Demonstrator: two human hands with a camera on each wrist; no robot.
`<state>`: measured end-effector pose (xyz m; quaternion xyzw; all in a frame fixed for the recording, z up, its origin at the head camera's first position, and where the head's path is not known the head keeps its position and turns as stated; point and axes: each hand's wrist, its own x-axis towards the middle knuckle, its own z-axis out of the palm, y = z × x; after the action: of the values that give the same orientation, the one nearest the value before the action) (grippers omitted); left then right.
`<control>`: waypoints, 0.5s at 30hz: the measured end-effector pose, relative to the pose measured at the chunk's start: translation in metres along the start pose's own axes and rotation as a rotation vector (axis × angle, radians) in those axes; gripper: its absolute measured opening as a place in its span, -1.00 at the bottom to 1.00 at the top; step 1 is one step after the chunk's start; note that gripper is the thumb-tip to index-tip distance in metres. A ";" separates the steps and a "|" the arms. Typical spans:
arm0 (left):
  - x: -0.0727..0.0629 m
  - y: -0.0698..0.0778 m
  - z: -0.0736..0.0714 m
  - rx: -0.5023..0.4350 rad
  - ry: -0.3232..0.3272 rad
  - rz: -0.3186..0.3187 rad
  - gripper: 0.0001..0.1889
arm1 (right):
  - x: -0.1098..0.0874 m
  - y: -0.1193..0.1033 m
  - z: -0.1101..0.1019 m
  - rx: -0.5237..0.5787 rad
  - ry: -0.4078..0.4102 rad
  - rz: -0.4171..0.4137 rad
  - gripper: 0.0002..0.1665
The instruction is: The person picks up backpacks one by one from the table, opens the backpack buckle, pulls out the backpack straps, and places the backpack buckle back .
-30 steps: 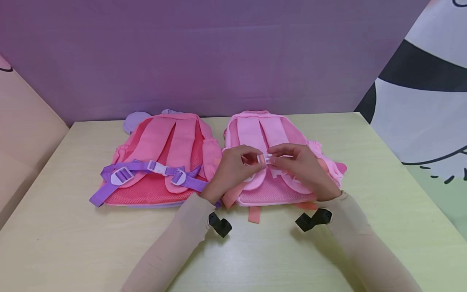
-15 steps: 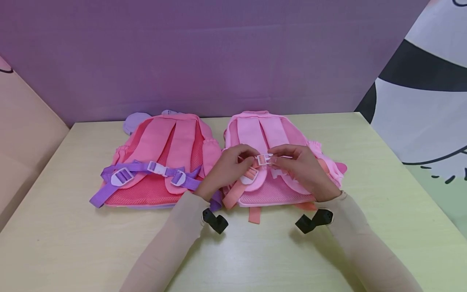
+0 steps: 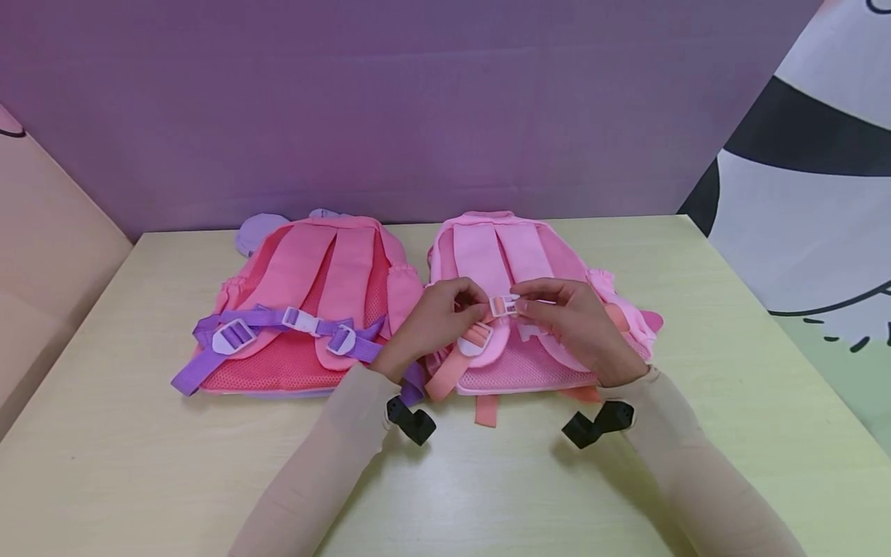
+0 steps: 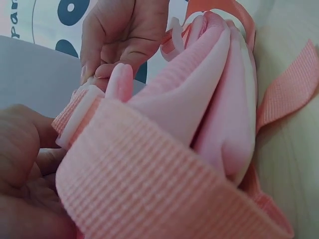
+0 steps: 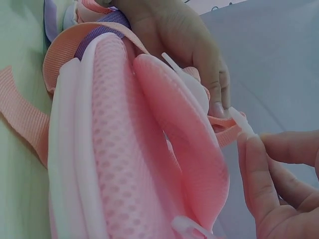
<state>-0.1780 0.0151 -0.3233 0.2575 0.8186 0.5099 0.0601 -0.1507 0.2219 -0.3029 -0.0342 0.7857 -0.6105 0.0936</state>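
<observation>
Buckle between fingers: left hand pinches orange strap beside it; right hand grips buckle itself. Probably strap adjusting; next wants buckle steady, strap drawn.

White buckle on orange strap

Left hand and right hand close together, fingers pinched.

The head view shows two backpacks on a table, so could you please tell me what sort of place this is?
Probably an indoor tabletop recording booth: a pale table, a plain purple backdrop behind it, and a cartoon-printed panel on the right.
</observation>
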 end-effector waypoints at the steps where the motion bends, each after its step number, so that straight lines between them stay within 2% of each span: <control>1: 0.000 -0.001 0.000 0.003 0.003 -0.003 -0.88 | 0.000 0.001 0.000 0.000 0.001 0.004 -0.58; 9: 0.001 0.000 0.002 -0.028 0.021 -0.043 -0.89 | 0.001 0.002 0.002 -0.011 0.007 -0.010 -0.57; 15: 0.001 0.000 0.004 -0.046 0.035 -0.036 -0.89 | 0.001 0.001 0.004 -0.055 0.020 -0.011 -0.60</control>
<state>-0.1778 0.0186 -0.3250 0.2324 0.8121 0.5318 0.0607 -0.1505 0.2179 -0.3051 -0.0351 0.8029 -0.5895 0.0816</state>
